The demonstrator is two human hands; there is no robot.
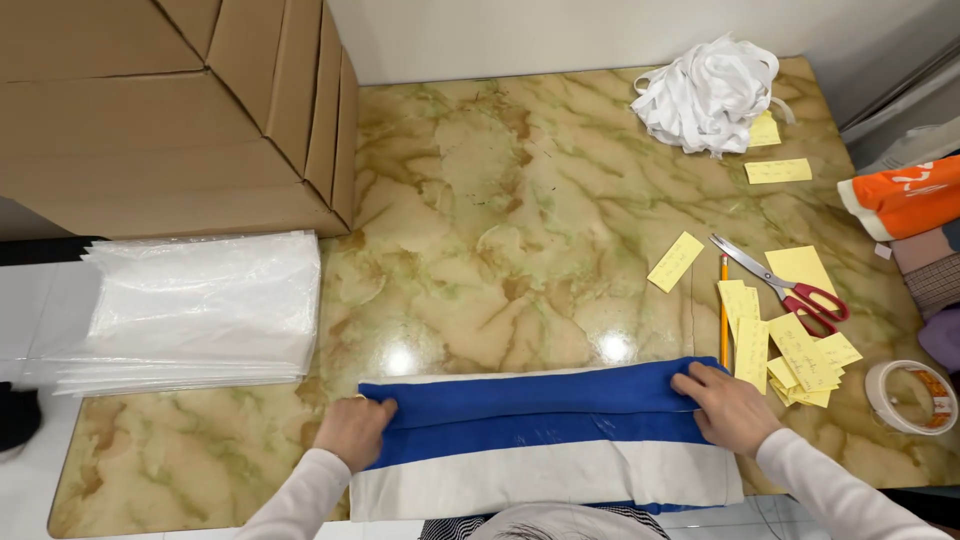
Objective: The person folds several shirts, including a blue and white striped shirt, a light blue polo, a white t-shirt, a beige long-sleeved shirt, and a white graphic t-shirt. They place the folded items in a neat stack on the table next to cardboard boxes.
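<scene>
A blue and white folded cloth (540, 440) lies along the near edge of the marbled table (500, 200). My left hand (352, 430) grips the cloth's left end, fingers curled over the blue fold. My right hand (725, 408) presses and pinches the right end of the same blue fold. Both sleeves are white. The cloth's blue upper band is doubled over, and a white band runs below it.
Cardboard boxes (170, 110) stand at the back left, with a stack of clear plastic bags (195, 310) beside them. At right lie yellow paper slips (800, 350), red-handled scissors (790, 285), a pencil (723, 320), a tape roll (910, 397) and a pile of white straps (708, 92).
</scene>
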